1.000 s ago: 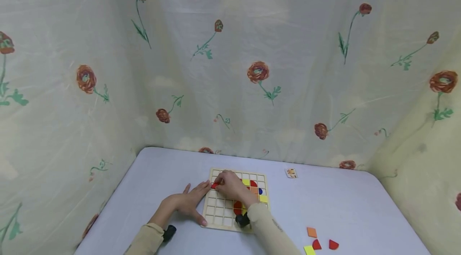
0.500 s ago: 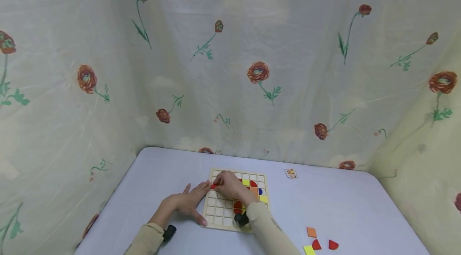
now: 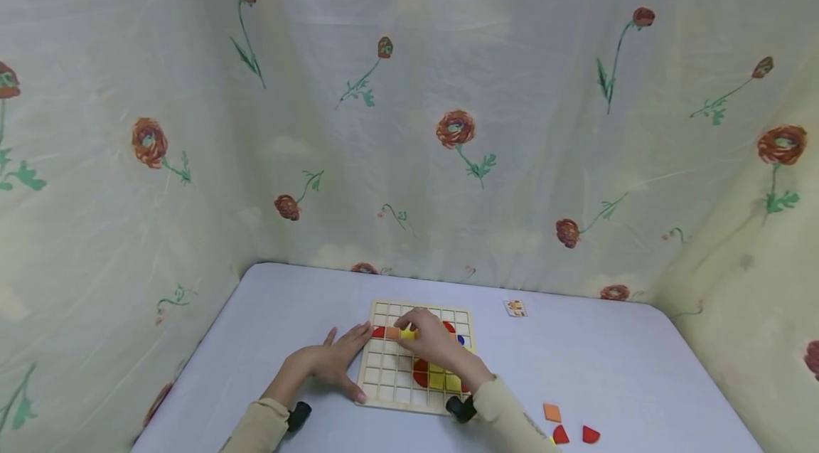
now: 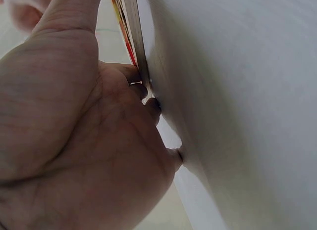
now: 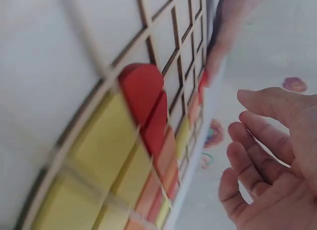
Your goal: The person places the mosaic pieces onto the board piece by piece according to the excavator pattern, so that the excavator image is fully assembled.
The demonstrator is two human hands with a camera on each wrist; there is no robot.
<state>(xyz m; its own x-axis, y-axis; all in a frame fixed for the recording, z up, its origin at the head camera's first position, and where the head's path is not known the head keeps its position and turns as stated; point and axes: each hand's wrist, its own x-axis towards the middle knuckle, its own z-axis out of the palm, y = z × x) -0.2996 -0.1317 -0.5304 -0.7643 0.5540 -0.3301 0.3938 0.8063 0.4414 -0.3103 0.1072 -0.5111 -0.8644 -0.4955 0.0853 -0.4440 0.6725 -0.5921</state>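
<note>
A wooden grid board lies on the table, with coloured flat pieces set in some of its squares. My left hand rests along the board's left side, fingers straight, thumb at the near left corner. Over the board's middle is my right hand, its fingers loosely bent and holding nothing in the right wrist view. Left of its fingertips sit a red rounded piece, an orange square and a yellow square. Nearer me are a red rounded pair and yellow squares. My right hand hides some pieces.
Right of the board, an orange square and two red rounded pieces lie loose, with a yellow piece partly covered by my right sleeve. A small picture card lies at the back. A flowered curtain hangs behind.
My right hand has let go of the red piece at the board's left edge and moved right, uncovering the orange and yellow squares beside it. My left hand stays in place.
</note>
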